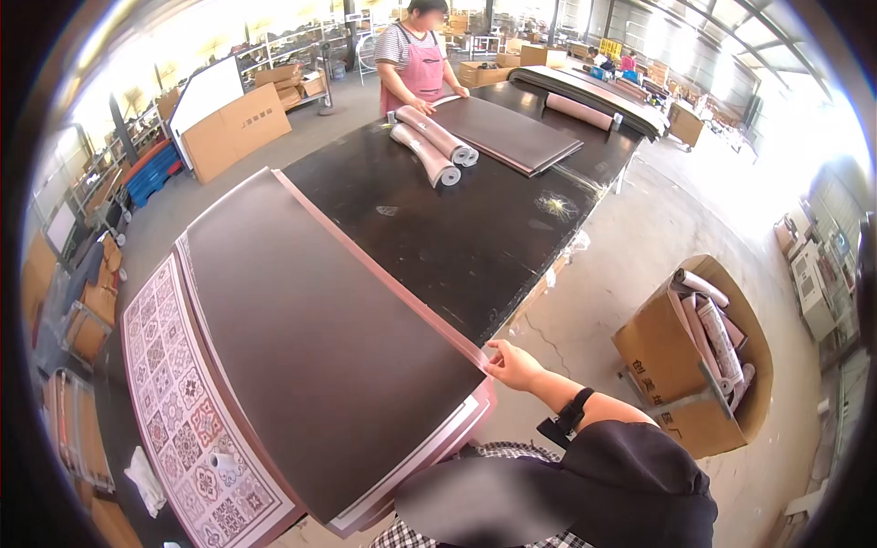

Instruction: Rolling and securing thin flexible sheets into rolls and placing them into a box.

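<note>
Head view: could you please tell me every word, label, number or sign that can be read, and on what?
Open cardboard box: dark printed characters on its side; I won't copy them.
Upright brown cardboard panel: a short dark print, small and blurred.
Any other markings: too small or blurred to read.

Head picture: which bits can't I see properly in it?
Left hand: not in the head view; I can't tell what hides it.
Beneath the dark sheet: covered by the sheet, head view.
Lower ends of the rolls: behind the carton's wall, head view.
Person's lap: blurred patch, head view.
</note>
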Action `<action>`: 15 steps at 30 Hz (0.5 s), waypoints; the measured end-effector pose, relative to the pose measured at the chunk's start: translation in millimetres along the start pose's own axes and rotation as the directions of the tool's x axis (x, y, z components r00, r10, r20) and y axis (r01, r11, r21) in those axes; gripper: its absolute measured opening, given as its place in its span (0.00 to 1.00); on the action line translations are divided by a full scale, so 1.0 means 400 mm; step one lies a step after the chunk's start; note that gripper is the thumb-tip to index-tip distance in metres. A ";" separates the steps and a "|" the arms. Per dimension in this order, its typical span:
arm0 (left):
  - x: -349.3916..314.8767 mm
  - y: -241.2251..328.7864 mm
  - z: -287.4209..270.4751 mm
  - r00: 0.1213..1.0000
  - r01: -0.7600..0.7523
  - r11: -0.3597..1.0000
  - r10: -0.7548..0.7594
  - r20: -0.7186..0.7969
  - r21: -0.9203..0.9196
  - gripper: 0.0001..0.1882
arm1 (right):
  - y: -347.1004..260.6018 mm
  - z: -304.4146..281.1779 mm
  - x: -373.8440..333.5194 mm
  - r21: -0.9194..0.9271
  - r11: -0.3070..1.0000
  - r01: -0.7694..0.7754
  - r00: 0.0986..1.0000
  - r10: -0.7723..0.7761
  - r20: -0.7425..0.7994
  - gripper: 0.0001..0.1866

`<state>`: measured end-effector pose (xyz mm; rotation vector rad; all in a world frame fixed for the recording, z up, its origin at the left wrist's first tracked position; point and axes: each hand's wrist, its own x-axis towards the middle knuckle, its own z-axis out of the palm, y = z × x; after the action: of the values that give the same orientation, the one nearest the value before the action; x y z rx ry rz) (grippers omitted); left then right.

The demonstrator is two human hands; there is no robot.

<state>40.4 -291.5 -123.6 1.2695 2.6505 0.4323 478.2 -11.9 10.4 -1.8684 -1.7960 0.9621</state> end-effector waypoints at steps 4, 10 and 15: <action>0.000 0.003 0.004 1.000 -0.012 1.000 0.012 0.012 -0.001 0.21 | 0.008 -0.018 -0.023 0.036 0.999 -0.007 1.000 0.008 -0.027 0.33; -0.005 -0.002 0.014 0.999 -0.021 1.000 0.021 0.027 -0.002 0.21 | 0.018 -0.031 -0.041 -0.020 1.000 0.002 1.000 -0.002 0.009 0.29; -0.004 -0.024 0.006 1.000 0.005 1.000 -0.005 0.028 -0.005 0.21 | 0.056 -0.064 -0.059 -0.094 0.995 -0.030 1.000 0.031 0.006 0.27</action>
<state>35.0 -298.1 -128.9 1.2580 2.6275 0.4169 513.1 -32.6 17.9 -1.9564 -1.8513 0.9110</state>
